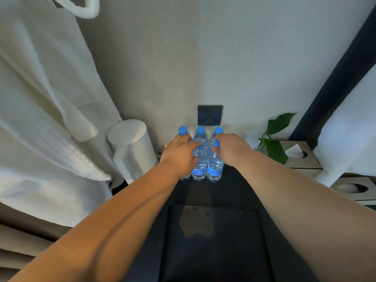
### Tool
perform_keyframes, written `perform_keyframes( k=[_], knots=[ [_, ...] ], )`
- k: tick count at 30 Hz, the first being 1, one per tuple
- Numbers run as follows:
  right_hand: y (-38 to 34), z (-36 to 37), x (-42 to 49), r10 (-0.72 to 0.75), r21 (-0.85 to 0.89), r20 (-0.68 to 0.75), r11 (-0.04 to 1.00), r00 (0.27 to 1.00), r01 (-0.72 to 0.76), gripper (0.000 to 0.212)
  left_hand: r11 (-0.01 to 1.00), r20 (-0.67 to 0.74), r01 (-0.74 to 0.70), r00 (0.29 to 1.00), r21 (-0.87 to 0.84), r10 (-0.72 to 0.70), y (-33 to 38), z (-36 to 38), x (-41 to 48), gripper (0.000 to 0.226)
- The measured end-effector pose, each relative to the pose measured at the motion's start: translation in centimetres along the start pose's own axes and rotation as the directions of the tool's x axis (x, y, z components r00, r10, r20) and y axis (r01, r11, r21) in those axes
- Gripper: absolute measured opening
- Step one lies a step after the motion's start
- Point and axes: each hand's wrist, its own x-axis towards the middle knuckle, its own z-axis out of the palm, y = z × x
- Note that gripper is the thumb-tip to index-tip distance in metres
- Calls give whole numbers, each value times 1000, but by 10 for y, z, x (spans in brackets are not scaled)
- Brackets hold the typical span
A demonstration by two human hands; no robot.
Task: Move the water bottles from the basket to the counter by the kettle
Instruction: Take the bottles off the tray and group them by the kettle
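Note:
Several clear water bottles with blue caps stand in a tight group on the dark counter, right of the white kettle. My left hand lies over the front-left bottle, whose base alone shows. Its thumb and forefinger close round the neck of the front middle bottle. My right hand pinches the neck of the front right bottle just under its cap. Three more bottles stand behind, against the wall. No basket is in view.
A black wall socket sits just above the bottles. A green plant and a tissue box stand to the right. A white robe hangs at the left beside the kettle. A dark square panel lies in the counter's near part.

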Motion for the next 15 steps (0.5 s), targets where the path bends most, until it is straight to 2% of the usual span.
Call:
perform_keyframes(
  k=[5,15],
  knots=[
    [2,-2,4,-33,-45,51,998,998,35,32,1000,2,18,1000,4,-18,-1,2,-1,57],
    [-4,-9,-1,-26,-215,47,976,999,35,51,999,0,32,999,-10,-32,0,2,1,56]
  ],
)
